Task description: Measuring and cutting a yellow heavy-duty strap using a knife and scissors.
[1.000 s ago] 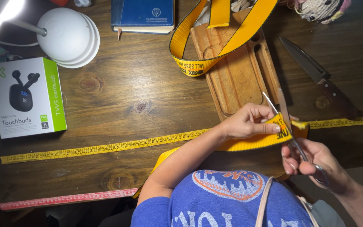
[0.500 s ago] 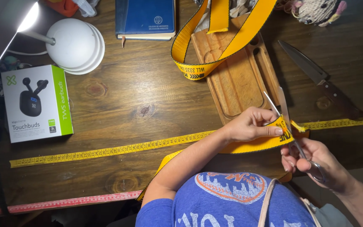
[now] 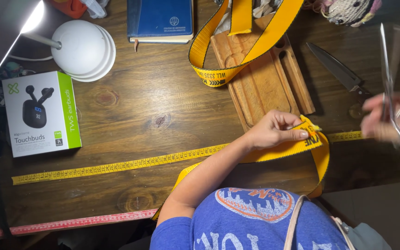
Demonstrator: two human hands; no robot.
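Observation:
My left hand (image 3: 274,131) pinches the end of a yellow webbing strap (image 3: 311,139) printed in black, held just above the wooden table's front edge. The strap loops down past my lap and another length (image 3: 237,51) lies over a wooden tray (image 3: 265,83) further back. My right hand (image 3: 392,122), blurred at the right edge, grips a pair of scissors (image 3: 387,78) pointing up and away from the strap.
A yellow tape measure (image 3: 116,165) runs across the table. A white earbud box (image 3: 40,113), a white lamp base (image 3: 84,48), a blue book (image 3: 160,19) and a dark knife (image 3: 336,69) lie around. A red tape (image 3: 65,224) follows the near edge.
My right hand has lifted the scissors up and to the right, away from the strap end. My left hand keeps its hold on the strap.

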